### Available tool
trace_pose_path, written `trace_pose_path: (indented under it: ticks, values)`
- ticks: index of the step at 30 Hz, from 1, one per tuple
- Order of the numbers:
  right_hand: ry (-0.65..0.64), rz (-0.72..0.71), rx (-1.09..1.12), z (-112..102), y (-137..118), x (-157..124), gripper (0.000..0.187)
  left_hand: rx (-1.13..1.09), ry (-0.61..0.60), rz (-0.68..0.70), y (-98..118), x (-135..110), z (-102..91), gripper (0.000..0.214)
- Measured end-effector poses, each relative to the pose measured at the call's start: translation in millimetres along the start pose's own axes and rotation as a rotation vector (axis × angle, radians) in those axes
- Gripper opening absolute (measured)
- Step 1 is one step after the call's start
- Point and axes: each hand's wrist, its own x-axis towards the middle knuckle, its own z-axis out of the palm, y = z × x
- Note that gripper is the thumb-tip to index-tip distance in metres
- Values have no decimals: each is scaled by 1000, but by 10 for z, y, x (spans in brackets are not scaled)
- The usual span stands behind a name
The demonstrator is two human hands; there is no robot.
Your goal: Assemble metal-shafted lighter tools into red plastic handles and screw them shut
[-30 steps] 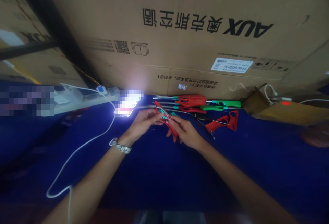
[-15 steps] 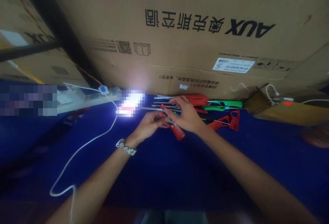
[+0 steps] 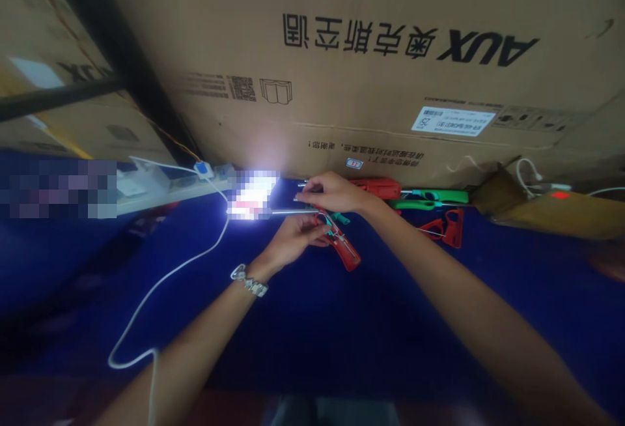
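Note:
My left hand point(image 3: 295, 237), with a metal watch on the wrist, is closed round a red plastic handle piece point(image 3: 344, 252) with a teal insert, held just above the blue cloth. My right hand point(image 3: 328, 192) reaches over it toward the back and pinches a thin metal rod point(image 3: 291, 212) that points left. Behind my right hand lie several long red and green lighter-like tools point(image 3: 420, 195) against the carton's foot.
A big cardboard carton point(image 3: 371, 74) printed AUX stands along the back. A loose red handle shell point(image 3: 446, 227) lies to the right. A white cable point(image 3: 161, 283) runs from a power strip point(image 3: 161, 188) across the blue cloth point(image 3: 342, 335). A brown box point(image 3: 537, 214) sits far right.
My right hand left the red handle piece and moved back and left to the metal rod. My left hand kept hold of the red piece.

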Motion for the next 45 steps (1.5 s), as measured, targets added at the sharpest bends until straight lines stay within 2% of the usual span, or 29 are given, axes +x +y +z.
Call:
trace_pose_path:
  ticks: [3,7,9,11,16,19,23,28,33,37,42,45]
  values:
    - [-135,-17,-30,-16,11,13,27,1,-1,-8,-12,0,26,22]
    - [-365,-3,-32,-55,-21,151,20,-6,11,-19,-32,3,53,24]
    - [-413,-30,23,-69,-3,208,15,-5,17,-13,-27,0,54,26]
    - [-360,-57,112,-79,42,213,12,-1,24,-1,-13,-6,43,27]
    - [-73,-63,498,-89,218,-2,18,-22,66,-3,14,-8,-5,29]
    - [71,-25,652,-59,325,-145,16,-52,87,-31,7,-2,-5,31]
    - [174,84,783,55,423,-212,15,-90,86,-61,-9,-6,35,31]
    - [204,184,951,232,454,-235,10,-134,95,-76,0,-18,52,29]
    - [191,179,1005,334,439,-366,23,-136,106,-66,14,-13,33,27]
    - [194,120,944,331,422,-510,30,-129,107,-20,21,-9,31,28]
    - [246,108,795,372,435,-705,17,-157,157,13,43,-22,61,29]
    - [241,94,703,426,431,-824,22,-189,182,6,62,-38,101,29]
